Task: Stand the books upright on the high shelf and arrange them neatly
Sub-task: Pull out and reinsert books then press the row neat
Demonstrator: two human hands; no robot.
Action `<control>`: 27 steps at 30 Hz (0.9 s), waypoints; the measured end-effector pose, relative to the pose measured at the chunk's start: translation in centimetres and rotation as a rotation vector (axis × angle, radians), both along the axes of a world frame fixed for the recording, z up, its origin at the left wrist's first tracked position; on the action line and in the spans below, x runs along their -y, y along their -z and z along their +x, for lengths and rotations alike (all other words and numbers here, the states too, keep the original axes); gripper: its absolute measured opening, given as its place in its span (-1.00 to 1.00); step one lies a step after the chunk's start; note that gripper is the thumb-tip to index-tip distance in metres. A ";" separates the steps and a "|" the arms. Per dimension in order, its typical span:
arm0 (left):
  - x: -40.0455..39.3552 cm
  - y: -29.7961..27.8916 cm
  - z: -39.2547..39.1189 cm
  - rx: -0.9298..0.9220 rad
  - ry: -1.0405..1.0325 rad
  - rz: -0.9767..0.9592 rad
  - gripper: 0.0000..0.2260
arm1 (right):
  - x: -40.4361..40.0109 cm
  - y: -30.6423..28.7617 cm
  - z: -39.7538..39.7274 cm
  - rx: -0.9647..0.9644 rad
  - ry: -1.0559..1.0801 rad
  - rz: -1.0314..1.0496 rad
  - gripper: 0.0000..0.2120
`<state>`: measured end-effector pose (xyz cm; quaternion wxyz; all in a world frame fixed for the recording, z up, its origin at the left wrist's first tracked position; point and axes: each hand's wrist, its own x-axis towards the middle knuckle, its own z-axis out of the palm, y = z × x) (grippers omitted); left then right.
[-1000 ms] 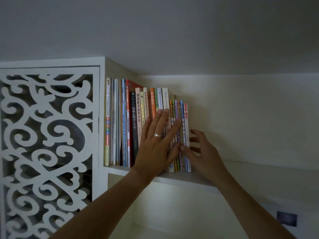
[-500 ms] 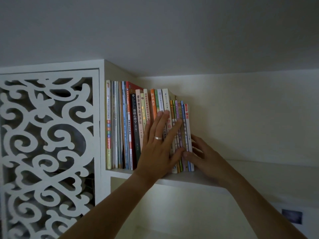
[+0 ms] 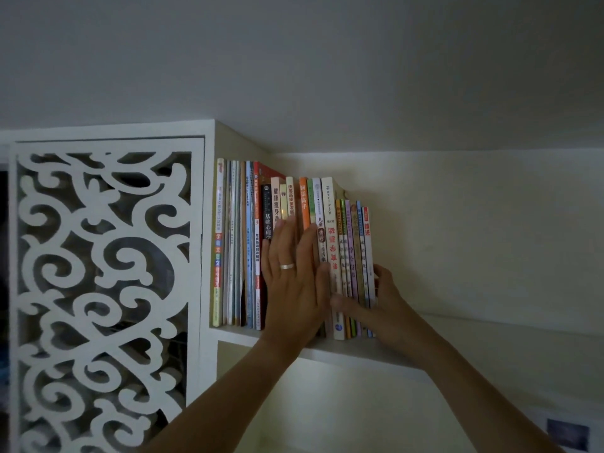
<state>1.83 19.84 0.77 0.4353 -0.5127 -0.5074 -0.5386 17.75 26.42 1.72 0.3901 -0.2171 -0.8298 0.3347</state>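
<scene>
Left hand [image 3: 292, 282]: flat, fingers straight, pressed against spines mid-row; ring [image 3: 287, 266] on one finger.
Right hand [image 3: 379, 305]: thumb across lower spines, fingers curled behind the row's right end, grasping the last thin books.
Books [image 3: 327, 243]: upright, packed in one row on shelf.
Shelf [image 3: 359, 353]: white, high, just beneath ceiling.
Fretwork panel [image 3: 101, 289]: white scrollwork, left of row.
</scene>
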 end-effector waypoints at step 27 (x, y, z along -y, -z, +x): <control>-0.1 0.3 -0.6 0.038 -0.070 -0.051 -0.48 | 0.4 0.2 0.7 -0.148 0.069 -0.088 -0.20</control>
